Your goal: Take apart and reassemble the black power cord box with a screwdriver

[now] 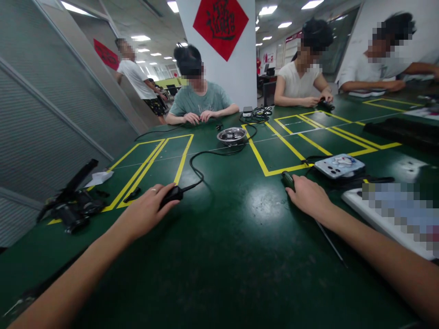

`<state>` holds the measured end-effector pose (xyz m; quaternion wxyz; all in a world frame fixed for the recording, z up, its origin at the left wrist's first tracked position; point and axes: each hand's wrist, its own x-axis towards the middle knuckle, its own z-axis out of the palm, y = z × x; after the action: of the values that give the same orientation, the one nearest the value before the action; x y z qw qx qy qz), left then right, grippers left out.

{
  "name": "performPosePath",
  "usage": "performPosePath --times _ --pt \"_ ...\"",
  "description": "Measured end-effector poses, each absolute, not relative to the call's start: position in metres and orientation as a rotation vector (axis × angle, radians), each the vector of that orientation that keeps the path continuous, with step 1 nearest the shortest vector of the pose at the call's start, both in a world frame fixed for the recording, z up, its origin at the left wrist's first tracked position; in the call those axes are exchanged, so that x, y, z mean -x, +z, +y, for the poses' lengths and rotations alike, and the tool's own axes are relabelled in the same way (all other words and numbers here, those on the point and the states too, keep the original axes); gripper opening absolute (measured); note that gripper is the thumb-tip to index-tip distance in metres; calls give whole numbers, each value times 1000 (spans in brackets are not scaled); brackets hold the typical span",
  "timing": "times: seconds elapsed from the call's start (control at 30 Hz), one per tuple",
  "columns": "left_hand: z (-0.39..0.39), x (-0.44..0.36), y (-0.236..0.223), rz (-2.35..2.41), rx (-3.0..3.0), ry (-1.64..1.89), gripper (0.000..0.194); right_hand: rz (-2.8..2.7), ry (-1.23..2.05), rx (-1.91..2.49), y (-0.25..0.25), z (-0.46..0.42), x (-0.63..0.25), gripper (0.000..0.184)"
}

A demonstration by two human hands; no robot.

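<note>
My left hand [149, 208] is closed over a small black corded piece [172, 195] at the left of the green table; much of the piece is under my fingers, so its exact kind is unclear. From its end a black cable [197, 170] curves away toward the far side. On the right, my right hand [308, 194] is wrapped round the dark green handle of a screwdriver [288, 179]. Its long thin shaft emerges below my wrist and points toward the near right. Beside this hand lies a phone [338, 165] in a light patterned case.
A metal bowl [232, 136] with small parts stands mid-table, near coiled cables [262, 114]. Black camera-like gear [72, 211] and a strap lie at the left. A white-edged tablet-like device [366, 214] sits near my right forearm. Several people occupy the far side.
</note>
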<state>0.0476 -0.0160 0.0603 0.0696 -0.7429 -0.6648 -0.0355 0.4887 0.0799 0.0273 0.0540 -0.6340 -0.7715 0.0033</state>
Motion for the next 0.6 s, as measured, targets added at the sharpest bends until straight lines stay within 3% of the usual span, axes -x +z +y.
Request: performPosePath --times 0.27,0.6 --pt "-25 9 23 -2187 2245 -188 52 -2308 -178 1952 25 82 -473 39" --pt "-33 -18 52 -2168 2112 -262 54 -2221 -308 1814 58 63 -459 51"
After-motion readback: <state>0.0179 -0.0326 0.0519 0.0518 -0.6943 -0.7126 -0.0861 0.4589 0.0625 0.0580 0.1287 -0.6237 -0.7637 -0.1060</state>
